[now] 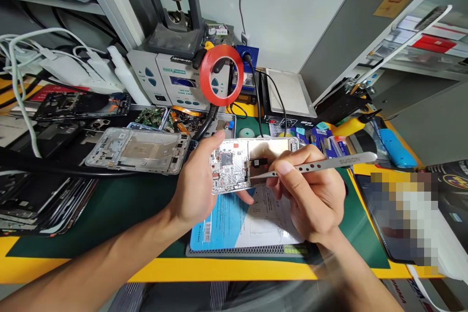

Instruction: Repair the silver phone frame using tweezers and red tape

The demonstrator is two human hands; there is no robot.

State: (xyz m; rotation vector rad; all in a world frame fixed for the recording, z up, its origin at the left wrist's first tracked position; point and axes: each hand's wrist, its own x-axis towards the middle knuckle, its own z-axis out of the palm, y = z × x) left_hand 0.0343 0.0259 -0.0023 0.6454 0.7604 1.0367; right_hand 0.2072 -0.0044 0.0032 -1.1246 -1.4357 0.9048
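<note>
2 forearms (120,248) reach in, the left hand (197,178) clamping the phone (228,168), likely steadying it for tweezers (329,162) pinched in the right hand (314,192).

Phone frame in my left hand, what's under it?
Under the phone frame, a left fingertip shows, with a blue-and-white packet lower down. The frame covers its own underside and other fingers.

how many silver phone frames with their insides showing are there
2: the held frame, in the left hand; the second frame, lying left of that hand. More may be hidden in the stack of phone parts at far left.
</note>
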